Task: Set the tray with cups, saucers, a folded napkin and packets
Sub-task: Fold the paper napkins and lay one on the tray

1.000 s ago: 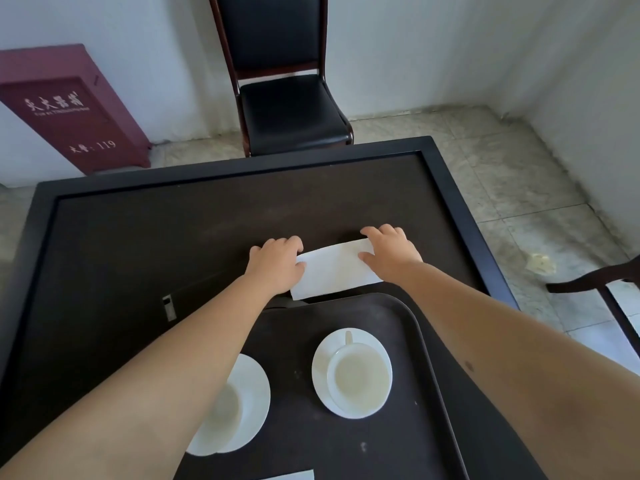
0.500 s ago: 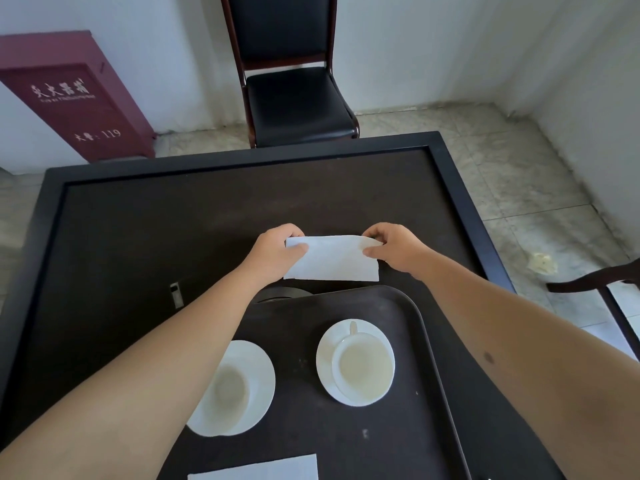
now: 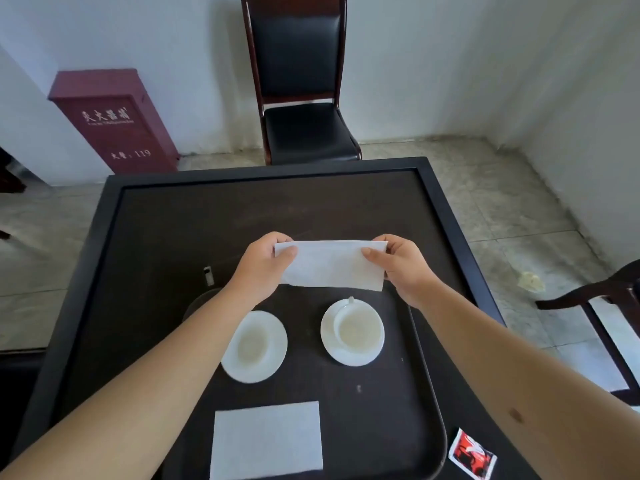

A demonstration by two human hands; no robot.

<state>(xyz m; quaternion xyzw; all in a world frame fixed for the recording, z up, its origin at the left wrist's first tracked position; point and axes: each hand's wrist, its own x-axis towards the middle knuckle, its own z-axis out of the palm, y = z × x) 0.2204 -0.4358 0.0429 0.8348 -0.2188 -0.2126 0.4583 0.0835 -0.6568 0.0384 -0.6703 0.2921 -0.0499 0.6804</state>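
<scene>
there were two cups (image 3: 356,331) (image 3: 250,348), two saucers (image 3: 353,356) (image 3: 272,363), two napkins (image 3: 330,266) (image 3: 266,439), one red packet (image 3: 471,453), one tray (image 3: 398,410), one worktop (image 3: 166,237) and two chairs (image 3: 301,98) (image 3: 595,299).

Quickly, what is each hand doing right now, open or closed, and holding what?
Left hand: closed, pinching the left end of the white folded paper napkin.
Right hand: closed, pinching the right end of the same napkin.
</scene>
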